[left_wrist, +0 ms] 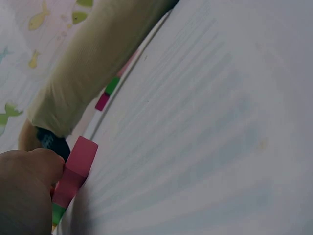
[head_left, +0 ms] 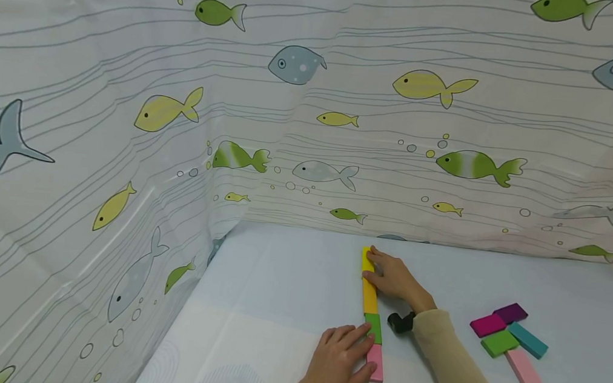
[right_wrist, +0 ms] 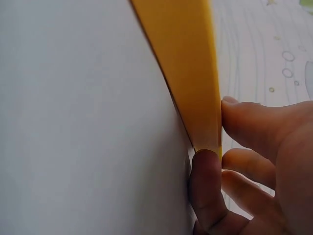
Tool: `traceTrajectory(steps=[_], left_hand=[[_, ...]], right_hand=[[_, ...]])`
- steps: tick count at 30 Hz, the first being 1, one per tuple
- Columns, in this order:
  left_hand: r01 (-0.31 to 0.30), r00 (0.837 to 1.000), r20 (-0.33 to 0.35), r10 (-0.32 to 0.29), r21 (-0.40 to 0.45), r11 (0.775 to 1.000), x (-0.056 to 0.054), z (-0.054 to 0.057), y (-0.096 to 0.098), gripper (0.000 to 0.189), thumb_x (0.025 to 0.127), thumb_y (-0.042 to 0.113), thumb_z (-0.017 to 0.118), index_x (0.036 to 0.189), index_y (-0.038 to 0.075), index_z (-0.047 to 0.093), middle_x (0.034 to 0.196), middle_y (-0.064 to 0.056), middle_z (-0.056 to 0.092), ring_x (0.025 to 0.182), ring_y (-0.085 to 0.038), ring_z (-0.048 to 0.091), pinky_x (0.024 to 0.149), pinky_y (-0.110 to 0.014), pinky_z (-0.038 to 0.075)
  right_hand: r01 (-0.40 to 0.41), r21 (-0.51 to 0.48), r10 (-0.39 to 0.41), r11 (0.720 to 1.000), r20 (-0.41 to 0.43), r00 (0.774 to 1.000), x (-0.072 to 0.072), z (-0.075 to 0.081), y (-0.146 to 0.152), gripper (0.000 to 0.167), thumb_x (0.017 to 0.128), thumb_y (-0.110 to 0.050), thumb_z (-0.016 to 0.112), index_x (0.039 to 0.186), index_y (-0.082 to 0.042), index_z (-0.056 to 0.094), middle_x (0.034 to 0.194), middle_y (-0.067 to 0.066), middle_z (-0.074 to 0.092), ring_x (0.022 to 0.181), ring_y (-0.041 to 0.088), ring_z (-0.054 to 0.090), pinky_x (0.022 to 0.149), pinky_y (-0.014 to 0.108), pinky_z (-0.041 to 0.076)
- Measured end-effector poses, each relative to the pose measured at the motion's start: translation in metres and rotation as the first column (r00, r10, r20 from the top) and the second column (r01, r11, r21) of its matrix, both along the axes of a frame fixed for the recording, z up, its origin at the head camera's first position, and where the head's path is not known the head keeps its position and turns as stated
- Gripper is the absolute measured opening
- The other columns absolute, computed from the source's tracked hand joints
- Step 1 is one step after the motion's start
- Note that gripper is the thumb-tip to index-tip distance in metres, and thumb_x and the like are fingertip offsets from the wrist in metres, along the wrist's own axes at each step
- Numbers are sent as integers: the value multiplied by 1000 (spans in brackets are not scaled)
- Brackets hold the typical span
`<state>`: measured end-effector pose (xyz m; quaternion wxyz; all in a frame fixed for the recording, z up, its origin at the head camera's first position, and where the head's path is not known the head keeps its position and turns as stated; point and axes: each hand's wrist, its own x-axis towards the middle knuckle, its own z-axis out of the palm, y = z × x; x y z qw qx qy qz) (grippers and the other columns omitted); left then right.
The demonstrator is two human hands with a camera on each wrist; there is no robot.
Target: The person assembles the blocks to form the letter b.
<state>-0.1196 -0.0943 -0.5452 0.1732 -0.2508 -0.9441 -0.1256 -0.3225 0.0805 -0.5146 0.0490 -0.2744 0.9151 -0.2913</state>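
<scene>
A straight row of flat blocks runs away from me on the white table. At its far end lies a bright yellow block, followed by an orange-yellow block, a green block and a pink block nearest me. My right hand holds the far end, one bent finger at the block's end and the thumb along its side in the right wrist view. My left hand lies from the left across the near end, fingers on the green block and thumb on the pink one.
Right of my right sleeve lies a loose group: purple, magenta, teal, green and pink blocks. A black wrist camera juts from my right wrist. Fish-printed sheets hang behind and left.
</scene>
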Motion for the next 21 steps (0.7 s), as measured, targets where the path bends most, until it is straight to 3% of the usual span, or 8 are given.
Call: traceTrajectory(steps=[21], left_hand=[[-9, 997, 75, 8, 8, 1000, -1, 2, -1, 43, 107, 48, 59, 141, 24, 70, 153, 6, 61, 130, -17, 60, 102, -44, 52]], right_hand=[[9, -12, -9, 1000, 7, 1000, -2, -3, 1, 62, 105, -28, 67, 154, 4, 49, 169, 22, 36, 155, 45, 36, 125, 62, 30]])
